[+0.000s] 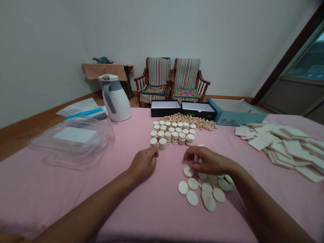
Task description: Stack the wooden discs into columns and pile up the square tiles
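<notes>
Nearest: loose pale round wooden discs (207, 187) on the pink tablecloth (141, 209), front-right of the rows of stacked discs (174, 135) (landmark, "the stacks"). Some overlap, some lie single. Right hand (206, 160) is over the far part of the loose discs, just front-right of the stacks: half open, fingers bent, gap between thumb and fingers. Can't tell if it touches a disc. Left hand (143, 162) is at the front-left corner of the stacks, fingers curled, tips just beside the nearest stack. Can't tell if it has hold of anything.

Stacks: front row has two, left end; fuller rows behind. Left of stacks: clear plastic clamshell container (76, 138). Well right: heap of pale square wooden tiles (286, 145). Just behind stacks: small tan round beads (188, 119). Back-left: white-and-grey jug (120, 104). Behind the stacks, past the beads: two open black boxes (165, 112). Back-right: open light-blue box (238, 118). Far behind stacks: two wooden armchairs with striped covers (159, 72).
</notes>
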Tool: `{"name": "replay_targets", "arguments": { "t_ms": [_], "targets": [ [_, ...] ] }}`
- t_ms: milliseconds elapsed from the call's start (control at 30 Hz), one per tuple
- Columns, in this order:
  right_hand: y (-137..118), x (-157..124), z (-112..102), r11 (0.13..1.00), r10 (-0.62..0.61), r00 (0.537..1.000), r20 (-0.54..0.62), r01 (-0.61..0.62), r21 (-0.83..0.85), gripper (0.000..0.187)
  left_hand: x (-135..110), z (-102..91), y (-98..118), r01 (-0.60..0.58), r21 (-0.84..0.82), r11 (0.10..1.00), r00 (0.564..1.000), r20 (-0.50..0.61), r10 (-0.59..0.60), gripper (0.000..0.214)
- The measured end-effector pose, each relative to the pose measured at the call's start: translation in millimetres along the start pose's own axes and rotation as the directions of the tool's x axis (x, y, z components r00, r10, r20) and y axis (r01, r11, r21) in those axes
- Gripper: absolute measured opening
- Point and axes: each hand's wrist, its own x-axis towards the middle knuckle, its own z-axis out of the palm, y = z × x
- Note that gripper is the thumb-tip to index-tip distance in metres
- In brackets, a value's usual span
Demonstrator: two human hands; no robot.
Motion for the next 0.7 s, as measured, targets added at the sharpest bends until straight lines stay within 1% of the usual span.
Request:
{"name": "replay_targets", "arguments": {
  "t_ms": [67,133,200,300,367,467,533,600,667,700],
  "targets": [
    [-3.8,-5.0,0.5,0.998,-0.045,0.995,0.09,0.048,-0.03,0.039,0.4,-0.1,0.4,0.0,0.0,1.0,1.0,-0.004,0.0,0.018],
    [-6.1,-6.9,3.3,0.996,-0.064,0.987,0.146,0.073,-0.056,0.042,1.1,-0.4,0.7,0.002,-0.004,1.0,1.0,-0.004,-0.002,0.019],
    [-5.8,-6.8,7.4,0.994,-0.071,0.984,0.162,0.083,-0.071,0.042,1.6,-0.8,0.8,0.0,-0.005,1.0,1.0,-0.002,0.0,0.019],
    [-3.4,-5.1,12.4,0.99,-0.084,0.987,0.135,0.099,-0.104,0.037,2.0,-1.6,1.1,0.002,0.006,1.0,1.0,0.004,-0.002,0.018],
    [-2.7,-2.6,14.0,0.988,-0.089,0.992,0.087,0.099,-0.121,0.032,2.1,-2.1,1.5,0.008,0.01,1.0,1.0,0.013,-0.008,0.018],
    [-4.4,6.5,15.5,0.991,-0.054,0.997,-0.064,0.045,-0.13,0.024,2.1,-2.8,1.9,0.008,0.012,1.0,1.0,0.021,-0.008,0.018],
    [-6.9,16.9,17.7,0.986,0.005,0.983,-0.184,-0.036,-0.163,0.02,2.1,-3.2,1.8,0.002,0.011,1.0,1.0,0.024,-0.002,0.018],
    [-10.3,29.4,21.2,0.966,0.075,0.96,-0.271,-0.136,-0.218,0.019,2.2,-3.6,1.2,-0.003,0.006,1.0,0.999,0.032,0.002,0.018],
    [-14.0,42.0,25.7,0.934,0.127,0.943,-0.309,-0.218,-0.282,0.02,2.3,-3.8,0.5,-0.003,-0.002,1.0,0.999,0.038,0.003,0.018],
    [-15.6,47.8,28.3,0.919,0.139,0.94,-0.312,-0.239,-0.312,0.021,2.4,-3.9,0.1,-0.003,-0.006,1.0,0.999,0.038,0.003,0.018]
  ]
}}
